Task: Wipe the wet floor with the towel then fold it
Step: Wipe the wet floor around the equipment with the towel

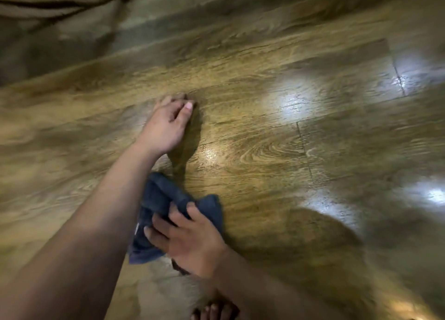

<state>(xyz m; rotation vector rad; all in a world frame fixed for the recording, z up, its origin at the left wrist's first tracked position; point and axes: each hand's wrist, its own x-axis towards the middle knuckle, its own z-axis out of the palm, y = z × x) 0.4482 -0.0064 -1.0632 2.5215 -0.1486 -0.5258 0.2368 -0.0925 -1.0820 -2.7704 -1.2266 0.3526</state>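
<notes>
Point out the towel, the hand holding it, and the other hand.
towel (156, 194): head view, on the bunched blue cloth above the fingers.
right hand (190, 242): head view, on the back of the hand pressing the towel.
left hand (166, 124): head view, on the back of the hand.

Right hand (185, 242) grips bunched dark blue towel (159, 199) on wood-look floor (265, 151), low centre. Left hand (168, 122) further out, fingertips on floor, holding nothing. Glossy light patches toward right edge. Toes (212, 311) at bottom edge.
</notes>
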